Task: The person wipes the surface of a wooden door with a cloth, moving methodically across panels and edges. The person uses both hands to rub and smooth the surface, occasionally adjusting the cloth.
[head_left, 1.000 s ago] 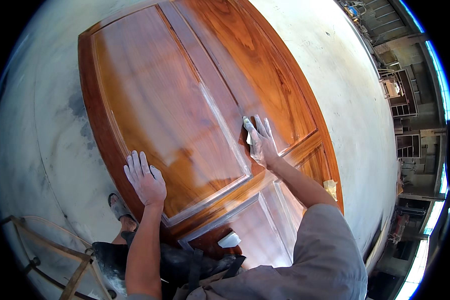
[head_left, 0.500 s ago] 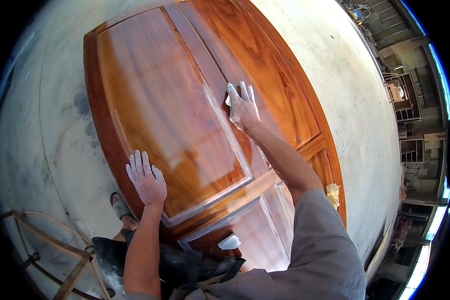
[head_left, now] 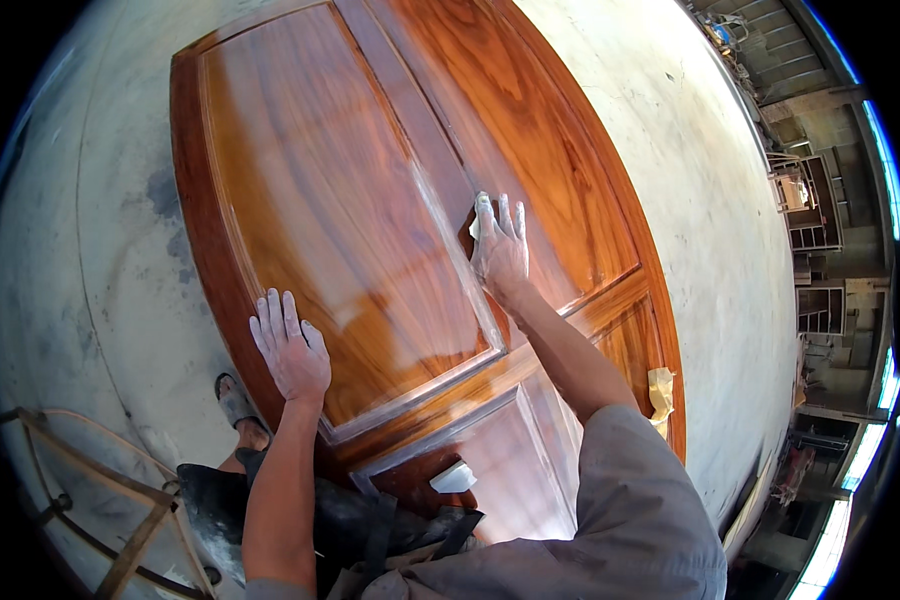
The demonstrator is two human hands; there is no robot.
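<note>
A glossy reddish-brown wooden door panel [head_left: 360, 220] lies flat in front of me, with raised mouldings and patches of pale dust. My right hand [head_left: 502, 250], dusted white, presses a small folded piece of sandpaper [head_left: 474, 229] onto the upright strip between two recessed panels. Its fingers point away from me, and most of the sheet is hidden beneath them. My left hand [head_left: 292, 350] rests flat near the door's left edge, fingers stretched and dusty, holding nothing.
A folded whitish sheet [head_left: 454, 478] lies on the near part of the door, and a crumpled yellowish sheet [head_left: 661, 400] on its right edge. A metal frame [head_left: 120, 490] stands at the lower left. Shelving units [head_left: 818, 312] line the far right, across the pale concrete floor [head_left: 710, 270].
My right hand has slid toward me and slightly right along the strip with the sandpaper. My left hand stays nearly in place. The view has shifted slightly.
</note>
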